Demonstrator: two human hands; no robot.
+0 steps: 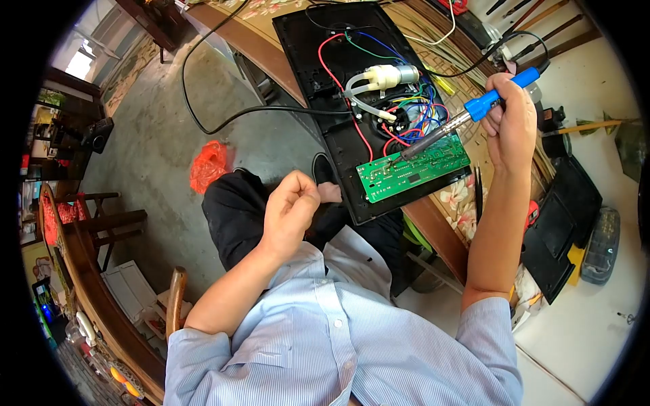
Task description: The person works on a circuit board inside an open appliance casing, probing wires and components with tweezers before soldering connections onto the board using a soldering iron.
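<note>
My right hand (512, 125) grips the blue handle of a soldering iron (482, 107). The iron slants down to the left, its tip at the left part of a green circuit board (414, 177); contact cannot be made out. The board lies solder side up on a black panel (325, 88). On that panel are a small pump (384, 77) with clear tubing and a tangle of coloured wires (428, 108). My left hand (291, 208) is closed in front of my body, left of the panel. Whatever its curled fingers may hold is hidden.
A black cable (264, 108) loops off the panel's left side. The panel rests on a wooden table (443, 233) with a floral cover. An orange-red plastic bag (210, 166) lies on the floor. At right are black plastic parts (558, 223) and several tools hanging on the wall.
</note>
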